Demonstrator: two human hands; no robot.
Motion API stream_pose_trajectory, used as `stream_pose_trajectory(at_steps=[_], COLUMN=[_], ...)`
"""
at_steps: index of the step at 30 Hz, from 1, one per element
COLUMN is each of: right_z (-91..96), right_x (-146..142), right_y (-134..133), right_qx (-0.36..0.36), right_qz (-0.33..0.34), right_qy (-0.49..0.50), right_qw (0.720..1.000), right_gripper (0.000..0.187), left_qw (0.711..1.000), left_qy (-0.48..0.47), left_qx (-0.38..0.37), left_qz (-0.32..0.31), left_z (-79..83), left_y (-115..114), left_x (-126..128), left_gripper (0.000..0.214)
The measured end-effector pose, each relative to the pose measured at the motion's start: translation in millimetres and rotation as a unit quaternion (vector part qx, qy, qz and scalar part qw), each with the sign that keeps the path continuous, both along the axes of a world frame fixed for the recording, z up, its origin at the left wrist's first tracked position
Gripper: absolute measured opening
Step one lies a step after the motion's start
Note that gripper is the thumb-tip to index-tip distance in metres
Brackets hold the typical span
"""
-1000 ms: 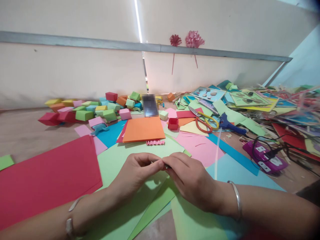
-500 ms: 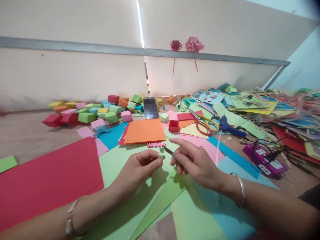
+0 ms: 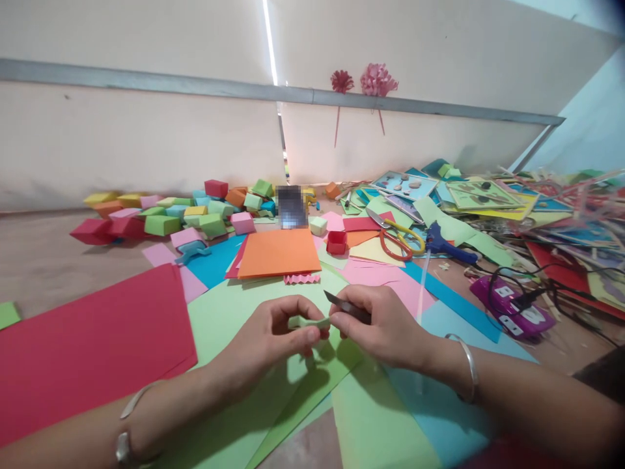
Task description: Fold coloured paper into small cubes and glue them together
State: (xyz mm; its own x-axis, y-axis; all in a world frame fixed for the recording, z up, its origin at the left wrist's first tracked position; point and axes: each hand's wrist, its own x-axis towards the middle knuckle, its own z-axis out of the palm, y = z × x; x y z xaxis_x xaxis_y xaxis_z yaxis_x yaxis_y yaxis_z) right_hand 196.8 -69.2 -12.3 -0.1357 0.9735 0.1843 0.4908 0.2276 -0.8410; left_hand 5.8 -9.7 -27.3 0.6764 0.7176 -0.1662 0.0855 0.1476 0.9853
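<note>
My left hand (image 3: 280, 332) pinches a small folded strip of light green paper (image 3: 308, 322) between thumb and fingers, held just above the light green sheets (image 3: 224, 319). My right hand (image 3: 378, 322) is closed around a small grey blade (image 3: 342, 303) whose tip points up and left, and its fingertips touch the right end of the green strip. A silver bangle sits on each wrist.
Around my hands lie a red sheet (image 3: 92, 345), an orange stack (image 3: 278, 253), a pink zigzag strip (image 3: 303, 279) and pink and blue sheets. Farther back are folded paper boxes (image 3: 195, 212), a small red box (image 3: 336, 242), scissors (image 3: 398, 238), a blue glue gun (image 3: 446, 244), and a purple power strip (image 3: 512, 306).
My hands were together a second ago, then the right one drew away with the blade. Now it is back at the green strip, which has turned flat and sideways.
</note>
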Motion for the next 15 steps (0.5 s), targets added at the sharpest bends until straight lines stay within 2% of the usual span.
stream_pose_trajectory(at_steps=[3,5,7,9,11,15], right_z=[-2.5,-4.5,-4.8,-3.4,-1.4,-0.5], right_x=[2.3,4.1,5.4,5.4,3.8,-2.5], right_y=[-0.8,-0.2,0.5,0.9,0.7,-0.9], right_qx=[0.052,0.067,0.052,0.008,-0.053,-0.155], right_qz=[0.019,0.020,0.005,-0.006,0.003,0.044], right_qy=[-0.043,-0.052,-0.030,0.015,0.071,0.165], right_qw=[0.998,0.996,0.998,1.000,0.996,0.973], right_gripper=[0.024,0.018,0.012,0.026,0.030,0.020], left_qw=[0.981,0.971,0.980,0.989,0.990,0.989], left_qy=[0.059,0.083,0.087,0.072,0.050,0.029], left_qx=[0.183,0.224,0.169,0.075,-0.005,-0.064], left_qz=[0.002,0.019,0.054,0.103,0.133,0.128], left_z=[3.0,4.8,5.3,3.7,0.8,-3.4], left_y=[2.0,2.5,2.1,1.3,0.3,-2.2], left_x=[-1.5,-0.4,1.6,3.4,4.3,4.1], left_gripper=[0.024,0.024,0.025,0.030,0.035,0.038])
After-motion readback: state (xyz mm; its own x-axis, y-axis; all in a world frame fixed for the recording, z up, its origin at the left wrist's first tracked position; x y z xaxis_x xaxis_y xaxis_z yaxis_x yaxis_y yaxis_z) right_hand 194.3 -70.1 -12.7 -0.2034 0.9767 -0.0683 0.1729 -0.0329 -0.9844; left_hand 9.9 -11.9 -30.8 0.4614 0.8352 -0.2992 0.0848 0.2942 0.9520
